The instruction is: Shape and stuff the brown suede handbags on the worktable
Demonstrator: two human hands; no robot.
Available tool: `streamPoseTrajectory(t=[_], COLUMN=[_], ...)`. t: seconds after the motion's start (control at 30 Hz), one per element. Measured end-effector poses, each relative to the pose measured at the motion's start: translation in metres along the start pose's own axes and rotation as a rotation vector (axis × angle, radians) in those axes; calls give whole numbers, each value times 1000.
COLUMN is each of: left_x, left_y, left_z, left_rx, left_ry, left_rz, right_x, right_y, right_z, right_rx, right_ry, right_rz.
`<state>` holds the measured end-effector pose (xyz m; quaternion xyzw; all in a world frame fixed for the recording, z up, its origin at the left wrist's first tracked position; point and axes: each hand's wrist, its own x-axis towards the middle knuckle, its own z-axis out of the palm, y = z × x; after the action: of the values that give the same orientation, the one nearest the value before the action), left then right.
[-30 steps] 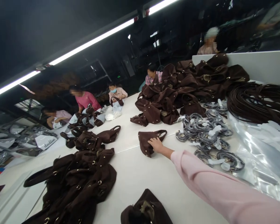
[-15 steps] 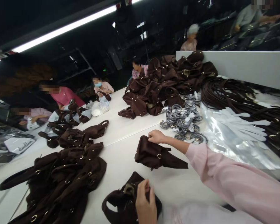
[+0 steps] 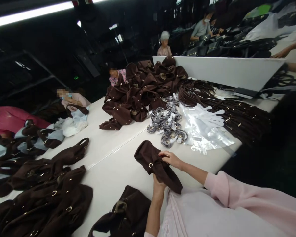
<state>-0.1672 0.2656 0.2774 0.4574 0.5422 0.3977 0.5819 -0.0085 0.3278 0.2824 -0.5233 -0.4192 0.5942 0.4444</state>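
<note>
A dark brown fabric bag (image 3: 148, 154) with a gold ring is held up above the white table in front of me. My left hand (image 3: 159, 185) supports it from below, its fingers hidden behind the cloth. On the bag's right side, my right hand (image 3: 171, 159) grips the fabric with bent fingers. A second brown bag (image 3: 134, 204), with a looped handle, lies on the table to the left of my left forearm.
Brown bags (image 3: 51, 194) lie heaped at left, and a larger pile (image 3: 140, 89) stands at the back. Coiled grey cords (image 3: 165, 120), white gloves (image 3: 204, 115), clear plastic (image 3: 207, 138) and brown straps (image 3: 244, 118) lie right. Co-workers sit beyond the table (image 3: 108, 174).
My right hand has brought the bag closer to me. My left hand has left the bag on the table and now holds the raised one from below. The view has turned right.
</note>
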Motion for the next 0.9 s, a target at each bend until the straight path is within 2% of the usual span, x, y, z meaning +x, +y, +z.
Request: streamPoseTrajectory(t=[0.1, 0.17, 0.27, 0.33, 0.4, 0.5, 0.57, 0.67, 0.73, 0.8, 0.9], left_x=[-7, -9, 0, 12, 26, 42, 47, 41, 35, 29, 21], left_y=[0, 4, 9, 10, 11, 18, 28, 43, 50, 53, 53], left_z=[3, 6, 5, -2, -14, -41, -62, -86, -93, -94, -88], left_rx=[-46, -25, 67, 129, 178, 240, 283, 363, 422, 471, 537], left_ry=[-58, -48, 45, 115, 156, 158, 110, 4, -47, -50, 49], left_rz=[10, 36, 81, 75, 41, -20, -69, -152, -200, -230, -250], right_x=[-14, -23, -33, -33, -24, 7, 34, 69, 84, 90, 85], right_y=[-13, -22, -27, -22, -14, -1, 6, 15, 23, 32, 42], right_z=[-18, -22, -14, -7, -7, -26, -48, -73, -75, -70, -60], right_rx=[55, 94, 144, -5, -277, -575, -694, -861, -933, -974, -977], right_ry=[-134, -225, -395, -451, -376, -127, 7, 88, 106, 132, 149], right_rz=[-12, -24, -5, -9, -38, -49, -42, -38, -40, -50, -67])
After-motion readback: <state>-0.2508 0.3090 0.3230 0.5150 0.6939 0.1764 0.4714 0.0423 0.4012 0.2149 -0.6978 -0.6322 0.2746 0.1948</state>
